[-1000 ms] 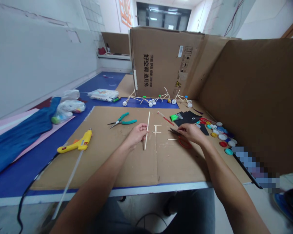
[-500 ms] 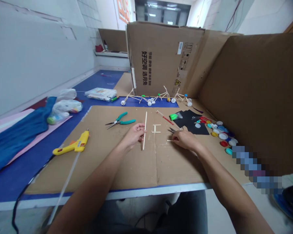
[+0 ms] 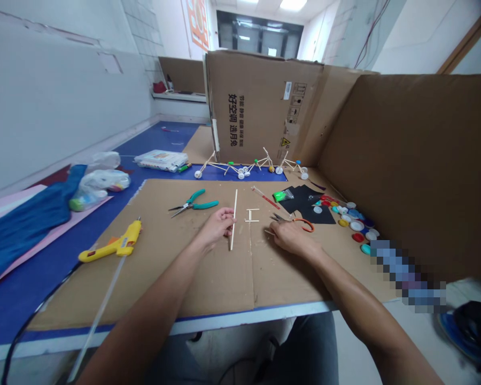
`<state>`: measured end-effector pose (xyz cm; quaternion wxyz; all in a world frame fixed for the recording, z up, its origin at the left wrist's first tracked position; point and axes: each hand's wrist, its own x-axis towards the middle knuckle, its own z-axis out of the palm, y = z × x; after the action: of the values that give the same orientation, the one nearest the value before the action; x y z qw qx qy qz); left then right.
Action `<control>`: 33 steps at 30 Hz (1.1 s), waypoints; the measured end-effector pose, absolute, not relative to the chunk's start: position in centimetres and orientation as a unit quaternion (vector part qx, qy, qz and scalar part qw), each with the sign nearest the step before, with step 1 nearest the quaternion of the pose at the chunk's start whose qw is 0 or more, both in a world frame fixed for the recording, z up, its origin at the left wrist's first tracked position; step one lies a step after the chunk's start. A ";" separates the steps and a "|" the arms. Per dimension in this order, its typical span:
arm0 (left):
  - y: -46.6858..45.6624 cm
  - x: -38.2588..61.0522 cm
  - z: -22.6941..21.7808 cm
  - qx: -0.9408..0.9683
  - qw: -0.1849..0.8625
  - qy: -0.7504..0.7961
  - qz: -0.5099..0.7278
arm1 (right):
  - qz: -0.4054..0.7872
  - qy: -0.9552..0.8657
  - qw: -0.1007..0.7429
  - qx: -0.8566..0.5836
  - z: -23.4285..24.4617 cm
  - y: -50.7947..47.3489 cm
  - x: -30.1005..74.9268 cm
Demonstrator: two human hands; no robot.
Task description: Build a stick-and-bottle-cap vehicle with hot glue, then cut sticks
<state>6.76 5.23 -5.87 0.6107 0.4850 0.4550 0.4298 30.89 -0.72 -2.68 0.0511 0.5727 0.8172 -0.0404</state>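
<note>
My left hand (image 3: 216, 229) pinches a long thin wooden stick (image 3: 235, 202), which stands nearly lengthwise across the cardboard sheet. My right hand (image 3: 291, 236) is closed around a short wooden stick (image 3: 269, 231), and only its left end shows. Just behind that hand lie scissors (image 3: 307, 224) with an orange handle, blades pointing left. Between both hands, a small H-shaped frame of sticks (image 3: 249, 215) rests on the cardboard. Pliers (image 3: 193, 205) with teal handles lie left of the long stick, jaws parted.
A yellow glue gun (image 3: 120, 246) lies at the left on the cardboard sheet (image 3: 208, 289). Stick models with wheels (image 3: 243, 172) line the back before a large carton (image 3: 260, 107). Bottle caps (image 3: 356, 226), black sheets (image 3: 304, 198) and a green packet (image 3: 279, 197) sit at right.
The camera view has tilted slightly. My right hand has shifted a little left relative to the scissors, uncovering their orange handle. The left hand still holds the long stick.
</note>
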 end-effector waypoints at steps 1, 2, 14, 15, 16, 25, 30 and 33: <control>5.3 6.7 -5.9 0.485 0.610 0.455 0.431 | -0.045 0.817 0.045 0.573 -2.7 -0.7 30.9; 5.4 6.7 -6.0 0.486 0.609 0.456 0.431 | -0.047 0.817 0.036 0.574 -2.7 -0.7 30.9; 5.4 6.7 -5.7 0.489 0.624 0.441 0.419 | 0.014 0.733 -0.005 0.680 0.2 4.8 35.0; 5.3 6.7 -5.6 0.489 0.626 0.441 0.418 | 0.014 0.729 0.004 0.685 0.3 5.2 35.1; 5.3 6.7 -5.5 0.488 0.627 0.443 0.417 | 0.015 0.725 0.010 0.689 0.3 5.4 35.1; 5.4 6.6 -5.6 0.485 0.629 0.443 0.415 | -0.014 0.745 0.056 0.665 -0.9 -1.3 35.3; 5.6 6.6 -5.9 0.485 0.631 0.446 0.408 | -0.003 0.732 0.081 0.676 -1.6 -2.4 35.3; 5.6 6.7 -6.0 0.491 0.628 0.447 0.406 | 0.013 0.713 0.083 0.696 -2.0 -2.1 35.1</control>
<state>6.66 5.61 -5.96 0.6284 0.4907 0.4467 0.4059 35.07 -2.11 -2.01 0.0828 0.6961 0.7131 0.0126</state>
